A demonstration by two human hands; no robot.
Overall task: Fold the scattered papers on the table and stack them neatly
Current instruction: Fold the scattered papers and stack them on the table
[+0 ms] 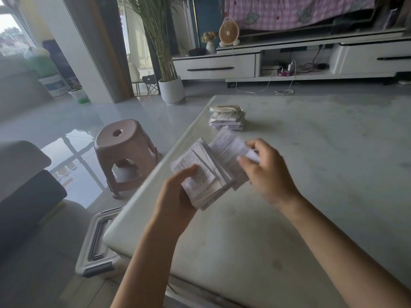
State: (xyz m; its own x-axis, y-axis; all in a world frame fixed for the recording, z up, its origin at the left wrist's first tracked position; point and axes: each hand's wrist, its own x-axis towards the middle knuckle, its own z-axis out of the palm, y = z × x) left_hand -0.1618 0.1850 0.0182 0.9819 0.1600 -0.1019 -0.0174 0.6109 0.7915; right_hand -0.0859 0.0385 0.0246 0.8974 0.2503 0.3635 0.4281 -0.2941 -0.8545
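My left hand [178, 194] grips a thick bundle of folded printed papers [206, 174] above the near left part of the pale marble table [311, 174], thumb lying across the top sheet. My right hand [264, 172], slightly blurred, pinches a single folded paper [229, 147] at the bundle's right side. A separate stack of folded papers [227, 117] lies on the table near its far left corner, beyond both hands.
A pink plastic stool [124, 152] stands on the floor left of the table. A lidded plastic box [97, 241] sits by the table's near left corner. A white plant pot [171, 90] and a TV cabinet [289, 61] are farther back.
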